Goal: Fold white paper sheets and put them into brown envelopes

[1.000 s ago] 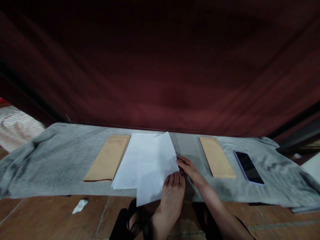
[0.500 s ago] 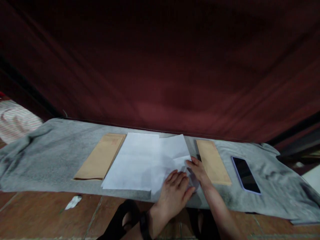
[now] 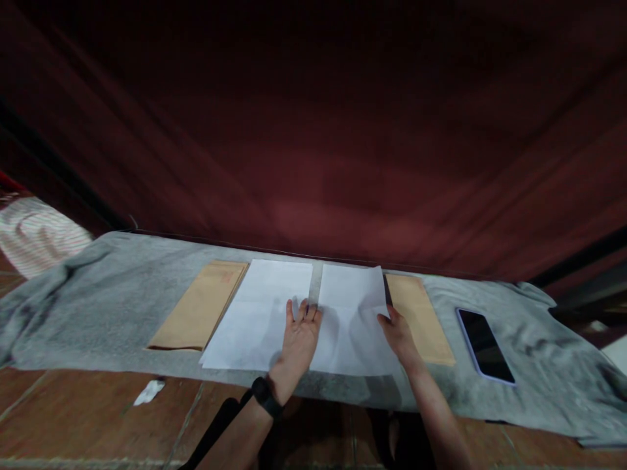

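A sheet of white paper [image 3: 350,326] lies unfolded on the grey cloth, with a faint crease across its middle. My right hand [image 3: 399,334] pinches its right edge between thumb and fingers. Fingers spread, my left hand [image 3: 300,336] is over the left edge of that sheet; whether the palm presses on it, I cannot tell. To the left, a stack of white paper [image 3: 262,300] lies flat, partly covered by the left hand. A brown envelope [image 3: 416,320] rests just right of the right hand.
Several brown envelopes [image 3: 200,307] lie stacked on the left of the grey cloth [image 3: 117,294]. A phone [image 3: 484,346] lies on the right. Behind the cloth rises a dark red surface [image 3: 318,163]. A crumpled white scrap [image 3: 149,392] is on the tiled floor [image 3: 83,418].
The right sheet has gone from creased and partly folded to spread flat, with a gap beside the stack. My left hand has moved left and opened its fingers; my right hand keeps the edge.
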Demonstrator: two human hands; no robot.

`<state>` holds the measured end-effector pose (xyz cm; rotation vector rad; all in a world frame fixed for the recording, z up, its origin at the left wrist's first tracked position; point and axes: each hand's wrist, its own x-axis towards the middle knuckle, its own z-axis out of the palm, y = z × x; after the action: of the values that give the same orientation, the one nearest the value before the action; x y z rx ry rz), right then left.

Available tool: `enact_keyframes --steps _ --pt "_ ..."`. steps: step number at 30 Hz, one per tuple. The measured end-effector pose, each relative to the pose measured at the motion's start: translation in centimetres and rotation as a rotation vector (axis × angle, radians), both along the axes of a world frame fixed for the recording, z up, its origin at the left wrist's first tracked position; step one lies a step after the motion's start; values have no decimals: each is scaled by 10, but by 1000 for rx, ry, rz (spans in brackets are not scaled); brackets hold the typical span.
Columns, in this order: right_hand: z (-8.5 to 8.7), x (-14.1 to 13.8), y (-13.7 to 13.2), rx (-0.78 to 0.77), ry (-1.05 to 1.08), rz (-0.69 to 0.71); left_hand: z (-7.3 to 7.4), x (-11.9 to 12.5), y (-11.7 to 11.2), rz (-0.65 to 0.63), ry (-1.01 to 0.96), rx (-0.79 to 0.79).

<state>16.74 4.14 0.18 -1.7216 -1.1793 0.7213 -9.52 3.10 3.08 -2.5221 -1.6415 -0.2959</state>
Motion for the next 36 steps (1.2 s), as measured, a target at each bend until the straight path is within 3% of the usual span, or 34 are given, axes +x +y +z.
enact_keyframes --steps 4,7,11,14,18,21,25,30,36 --pt "7 -2 -4 -2 85 75 6 -3 0 44 78 -23" --pt "21 -4 -10 -60 296 138 11 -4 0 110 71 -47" --pt "37 -8 -15 -125 492 182 17 -4 3 173 -97 -137" --pt "34 -8 -15 -133 519 208 18 -7 9 261 -324 -301" --pt "10 -8 -14 -116 234 177 11 -14 18 281 -576 -418" --pt "-4 -15 -20 -119 -140 102 3 -17 22 239 -604 -393" --pt "-8 -32 -35 -130 -541 80 -2 -18 24 219 -598 -372" --pt "-4 -37 -48 -127 -743 109 -7 -18 28 185 -584 -347" --pt "-7 -38 -50 106 -893 116 -9 -14 26 161 -559 -291"
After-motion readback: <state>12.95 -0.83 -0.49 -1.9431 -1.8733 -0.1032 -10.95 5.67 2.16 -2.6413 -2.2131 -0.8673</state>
